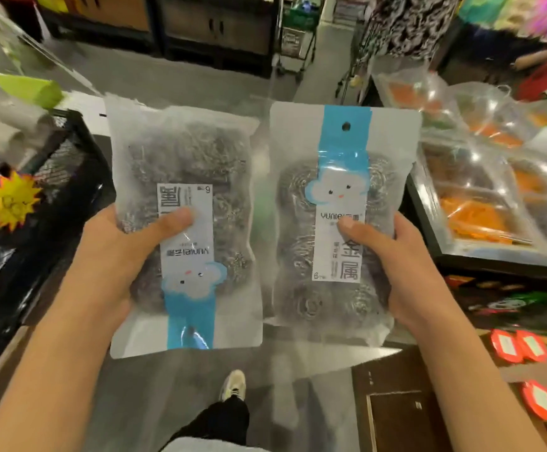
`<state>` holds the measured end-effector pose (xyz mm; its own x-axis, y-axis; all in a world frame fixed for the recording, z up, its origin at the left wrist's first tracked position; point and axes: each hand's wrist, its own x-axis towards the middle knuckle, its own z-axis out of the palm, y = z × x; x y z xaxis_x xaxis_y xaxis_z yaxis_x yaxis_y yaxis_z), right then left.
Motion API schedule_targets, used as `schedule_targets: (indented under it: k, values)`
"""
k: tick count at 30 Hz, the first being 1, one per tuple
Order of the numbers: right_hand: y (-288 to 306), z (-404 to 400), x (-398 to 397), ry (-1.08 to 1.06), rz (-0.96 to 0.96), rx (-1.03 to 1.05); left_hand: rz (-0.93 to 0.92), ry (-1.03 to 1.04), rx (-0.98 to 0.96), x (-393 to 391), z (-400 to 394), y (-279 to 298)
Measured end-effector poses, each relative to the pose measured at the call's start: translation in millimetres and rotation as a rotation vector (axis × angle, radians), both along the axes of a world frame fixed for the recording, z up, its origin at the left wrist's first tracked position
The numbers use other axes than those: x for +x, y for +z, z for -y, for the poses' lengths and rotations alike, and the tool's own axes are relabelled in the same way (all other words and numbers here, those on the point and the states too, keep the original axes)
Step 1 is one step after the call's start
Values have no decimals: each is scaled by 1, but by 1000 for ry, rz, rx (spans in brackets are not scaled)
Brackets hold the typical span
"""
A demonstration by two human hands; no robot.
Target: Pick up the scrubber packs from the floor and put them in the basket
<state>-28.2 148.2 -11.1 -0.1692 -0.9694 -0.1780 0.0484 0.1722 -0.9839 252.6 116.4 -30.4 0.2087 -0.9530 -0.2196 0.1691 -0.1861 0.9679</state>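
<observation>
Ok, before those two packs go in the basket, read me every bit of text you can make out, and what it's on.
"yunlei": right scrubber pack, label under the right hand thumb.
"金属": same label, large characters.
"6": same label, bottom corner; the tiny print beside it is unreadable.
"yunlei": left scrubber pack, upside down, held by the left hand.
"6": left pack's label, upside down.
Red tags and yellow starburst tag: too blurred.
</observation>
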Motion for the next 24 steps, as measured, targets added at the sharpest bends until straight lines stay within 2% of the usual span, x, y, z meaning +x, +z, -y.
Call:
schedule_targets:
  k: [7,11,17,24]
  values:
    - [1,136,2,58,-28,-6,-5,130,-18,7,114,-4]
    - [-13,216,14,164,-31,9,15,251,-4,20,158,-15]
    - [-40,357,56,399,4,95,33,504,25,40,217,-29]
    - [-57,502,139,783,-46,166,1,878,138,56,257,-41]
